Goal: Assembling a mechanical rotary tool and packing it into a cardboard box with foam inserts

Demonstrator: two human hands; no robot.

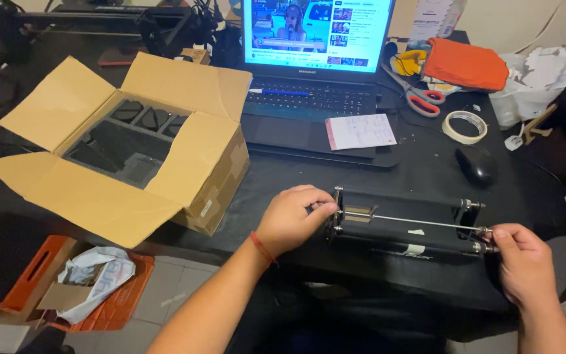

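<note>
A long black device with metal rods and end plates (404,226) lies across the front of the black table (296,177). My left hand (293,219) grips its left end plate, fingers curled around the metal. At the device's right end, my right hand (525,262) pinches the rod tips between fingers and thumb. A red band circles my left wrist.
An open cardboard box with dark foam inside (132,144) stands at the left. Behind are a laptop (316,72), a small notepad (360,131), scissors (424,98), a tape roll (464,126), a mouse (476,164) and an orange pouch (466,64). An orange crate with paper (80,278) sits on the floor.
</note>
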